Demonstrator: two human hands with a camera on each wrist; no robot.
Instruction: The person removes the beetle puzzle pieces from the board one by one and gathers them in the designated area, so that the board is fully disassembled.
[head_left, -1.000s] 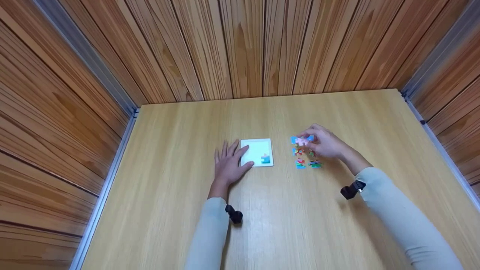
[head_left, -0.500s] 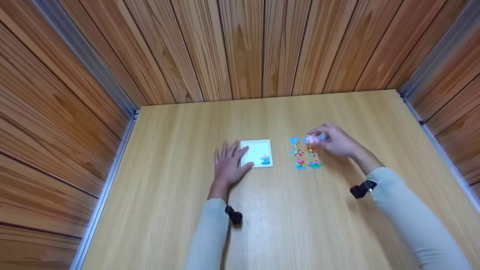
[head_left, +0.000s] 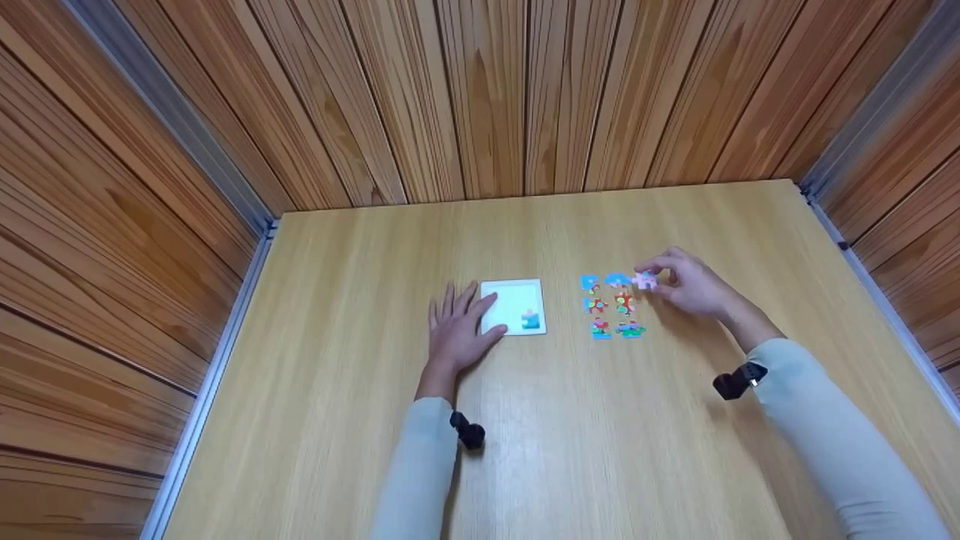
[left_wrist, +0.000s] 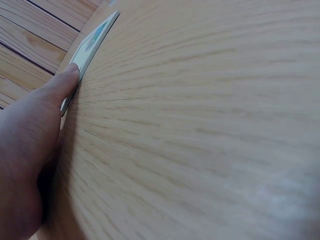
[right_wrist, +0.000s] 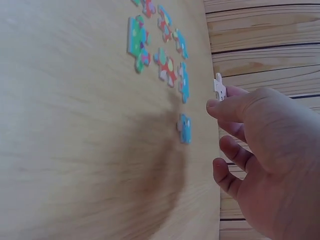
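Note:
My right hand point(head_left: 690, 283) pinches a pale pink jigsaw puzzle piece point(head_left: 645, 280) between thumb and fingertips. In the right wrist view that puzzle piece point(right_wrist: 219, 88) is held above the table, the lower fingers loosely bent. Below and left of the hand lie several colourful loose puzzle pieces point(head_left: 625, 303), set out in two columns. My left hand point(head_left: 455, 337) lies spread at the left side of a square white puzzle tray point(head_left: 513, 282), thumb and index finger over its edge. One blue-green puzzle piece point(head_left: 531, 319) sits in the tray's lower right corner.
A blue puzzle piece point(right_wrist: 185, 128) lies under the right hand, apart from the others in the right wrist view. The wooden table point(head_left: 360, 300) is bounded by plank walls point(head_left: 495, 97) behind and at both sides. Each wrist carries a small black camera point(head_left: 469, 431).
My right hand has moved rightward along the top row of loose pieces with the pink puzzle piece, uncovering blue pieces there. The left hand has stayed on the tray.

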